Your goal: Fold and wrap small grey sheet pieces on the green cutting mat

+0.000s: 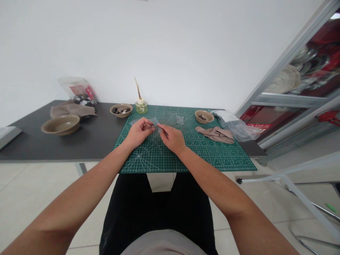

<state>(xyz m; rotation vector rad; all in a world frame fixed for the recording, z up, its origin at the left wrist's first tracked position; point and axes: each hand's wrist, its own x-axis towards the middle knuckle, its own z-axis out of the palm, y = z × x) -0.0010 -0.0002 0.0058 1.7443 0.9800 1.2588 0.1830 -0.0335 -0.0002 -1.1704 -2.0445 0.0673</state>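
Observation:
Over the green cutting mat (186, 159), both hands pinch a small clear plastic bag (154, 121). My left hand (140, 132) is closed on its left side with curled fingers. From the right, my right hand (173, 139) grips the bag's other side between thumb and fingers. A small dark patch shows by the right fingertips; I cannot tell what it is. Another clear plastic piece (180, 120) lies on the mat beyond my right hand. More clear plastic is partly hidden behind my left hand.
Bowls of dark and pale pieces stand back left (121, 111) and back right (204, 116). A larger bowl (61, 125), brown cloth (215, 134), tipped clear jar (79, 92), glass bottle with sticks (141, 106) and plastic bag (236, 125) surround the mat.

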